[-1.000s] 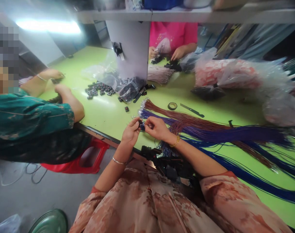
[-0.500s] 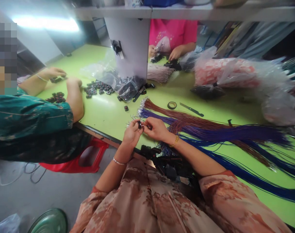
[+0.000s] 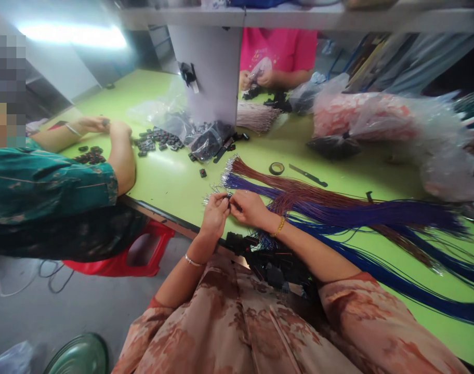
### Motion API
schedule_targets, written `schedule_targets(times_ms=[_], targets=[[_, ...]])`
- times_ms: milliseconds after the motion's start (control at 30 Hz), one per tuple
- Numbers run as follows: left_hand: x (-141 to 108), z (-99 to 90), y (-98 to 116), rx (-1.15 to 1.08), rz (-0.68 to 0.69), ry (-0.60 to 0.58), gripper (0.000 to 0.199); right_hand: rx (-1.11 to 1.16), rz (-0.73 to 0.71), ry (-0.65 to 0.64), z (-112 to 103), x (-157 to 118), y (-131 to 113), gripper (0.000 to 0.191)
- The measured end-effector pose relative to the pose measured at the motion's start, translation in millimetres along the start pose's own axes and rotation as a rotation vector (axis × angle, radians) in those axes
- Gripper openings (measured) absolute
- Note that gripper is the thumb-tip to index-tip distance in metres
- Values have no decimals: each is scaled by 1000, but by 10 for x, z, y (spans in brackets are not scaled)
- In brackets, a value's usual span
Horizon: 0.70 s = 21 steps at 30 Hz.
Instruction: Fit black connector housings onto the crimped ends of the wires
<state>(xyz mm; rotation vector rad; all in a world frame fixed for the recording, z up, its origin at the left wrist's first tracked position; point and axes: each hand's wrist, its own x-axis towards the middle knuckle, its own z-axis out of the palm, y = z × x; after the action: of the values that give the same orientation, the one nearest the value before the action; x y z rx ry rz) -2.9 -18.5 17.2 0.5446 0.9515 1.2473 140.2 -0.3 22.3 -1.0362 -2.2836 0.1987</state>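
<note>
My left hand (image 3: 215, 214) pinches a small black connector (image 3: 227, 197) near the table's front edge. Right beside it, my right hand (image 3: 249, 209) has its fingers closed at the same connector; what lies between those fingers is too small to tell. Brown wires (image 3: 260, 179) and purple wires (image 3: 326, 215) with silvery tips lie behind and to the right of my hands. Blue wires (image 3: 400, 288) run to the lower right. Assembled black parts (image 3: 276, 265) rest in front of my body, below my hands.
A roll of black tape (image 3: 276, 168) and a knife (image 3: 307, 175) lie behind the wires. Black connectors (image 3: 159, 140) are heaped at the left, near a co-worker's arm (image 3: 122, 156). Plastic bags (image 3: 361, 117) stand at the back right. Another person (image 3: 278, 52) sits opposite.
My hands have drawn closer together, and the connector is now more covered by my fingers. The opposite person's hands have come together, and so have those of the co-worker at left.
</note>
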Motion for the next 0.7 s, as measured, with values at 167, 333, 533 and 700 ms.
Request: schedule_targets(times_ms=[167, 333, 533, 700], targets=[[-10, 1, -20, -7, 12, 68, 25, 66, 35, -39, 42, -22, -20, 10], [-29, -13, -51, 60, 22, 114, 29, 104, 97, -97, 12, 1, -26, 8], [37, -45, 38, 60, 8, 22, 25, -13, 416, -74, -157, 211, 473, 13], [119, -18, -16, -9, -22, -17, 20, -103, 522, -210, -135, 268, 744, 11]])
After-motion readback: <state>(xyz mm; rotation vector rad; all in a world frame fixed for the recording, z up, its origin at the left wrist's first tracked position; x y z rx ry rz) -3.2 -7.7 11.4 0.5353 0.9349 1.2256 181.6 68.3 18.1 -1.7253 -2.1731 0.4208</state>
